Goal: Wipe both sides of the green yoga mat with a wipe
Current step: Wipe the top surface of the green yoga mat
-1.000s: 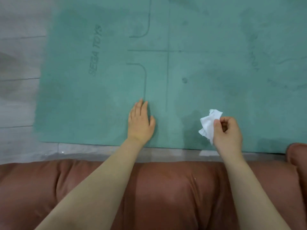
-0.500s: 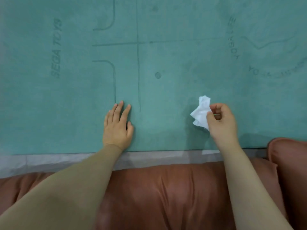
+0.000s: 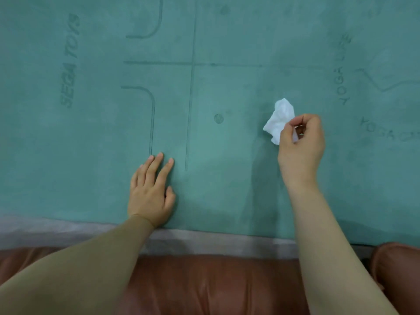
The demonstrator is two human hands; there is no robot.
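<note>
The green yoga mat (image 3: pixel 238 92) lies flat on the floor and fills most of the view, printed with guide lines, a dot and lettering. My left hand (image 3: pixel 151 192) rests palm down on the mat near its front edge, fingers slightly apart. My right hand (image 3: pixel 300 146) is raised a little over the mat's right half and pinches a crumpled white wipe (image 3: pixel 279 120), which sticks out to the upper left of my fingers. A darker streak on the mat runs below the wipe.
A strip of pale floor (image 3: pixel 216 242) shows along the mat's front edge. Below it runs a reddish-brown leather cushion (image 3: pixel 204 287), with a second cushion (image 3: pixel 397 264) at the lower right.
The view has shifted right along the mat, so its left edge is out of sight. My right hand with the wipe has moved farther up the mat. My left hand stays pressed down.
</note>
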